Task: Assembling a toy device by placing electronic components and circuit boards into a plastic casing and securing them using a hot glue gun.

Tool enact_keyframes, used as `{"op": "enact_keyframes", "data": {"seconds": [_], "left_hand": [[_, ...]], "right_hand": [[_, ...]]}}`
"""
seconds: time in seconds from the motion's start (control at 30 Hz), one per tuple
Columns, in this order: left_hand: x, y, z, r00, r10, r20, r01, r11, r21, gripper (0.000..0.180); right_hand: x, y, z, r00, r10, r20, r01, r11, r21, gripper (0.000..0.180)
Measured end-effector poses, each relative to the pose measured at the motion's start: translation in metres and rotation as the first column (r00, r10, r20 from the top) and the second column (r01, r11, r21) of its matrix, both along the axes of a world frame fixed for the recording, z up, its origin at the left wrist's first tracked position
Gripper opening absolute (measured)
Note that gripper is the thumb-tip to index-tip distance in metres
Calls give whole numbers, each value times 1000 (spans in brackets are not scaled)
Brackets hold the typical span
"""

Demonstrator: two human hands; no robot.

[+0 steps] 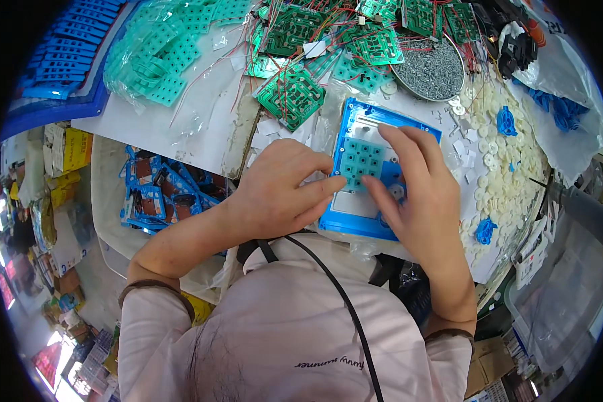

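Note:
A blue plastic casing (358, 226) lies on the table in front of me, its shallow inside facing up. Seated in its left half is a translucent green rubber keypad (363, 158) with dark dots on its buttons. My left hand (281, 187) is at the casing's left side, fingers curled in, one fingertip at the keypad's left edge. Whether these fingers pinch anything is hidden. Over the casing's right side, my right hand (422, 191) has its fingers apart, its thumb tip touching the keypad's lower right edge. A small white round part (396, 192) shows beneath that hand.
Green circuit boards (291, 97) with red wires lie beyond the casing, beside a round dish of screws (430, 70). More green keypads (164, 60) are piled far left. White discs (496, 161) cover the right side. A bin of blue assemblies (164, 187) stands left.

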State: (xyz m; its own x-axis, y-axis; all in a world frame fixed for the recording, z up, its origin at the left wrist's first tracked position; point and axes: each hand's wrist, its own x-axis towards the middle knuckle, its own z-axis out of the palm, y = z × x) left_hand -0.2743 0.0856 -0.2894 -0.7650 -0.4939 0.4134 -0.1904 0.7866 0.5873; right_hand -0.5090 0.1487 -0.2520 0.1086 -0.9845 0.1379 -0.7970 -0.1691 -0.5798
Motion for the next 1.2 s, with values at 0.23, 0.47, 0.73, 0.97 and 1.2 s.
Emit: {"op": "enact_keyframes", "data": {"seconds": [0.23, 0.47, 0.73, 0.97, 1.2], "left_hand": [[7, -10, 6, 999, 44, 3, -44, 999, -5, 40], [23, -94, 24, 900, 436, -11, -431, 884, -182, 12], [-2, -108, 41, 867, 450, 213, -421, 891, -169, 23], [24, -86, 23, 792, 436, 427, -438, 893, -99, 29], [13, -74, 76, 862, 493, -115, -503, 861, -78, 21]], "right_hand": [[9, 18, 4, 875, 396, -277, -341, 912, 227, 94], [27, 27, 3, 831, 385, -400, -283, 914, 291, 115], [21, 26, -5, 843, 374, -386, -290, 921, 259, 110], [20, 26, -4, 883, 354, -308, -299, 930, 213, 101], [6, 9, 2, 792, 124, 598, -225, 970, 95, 79]]}}
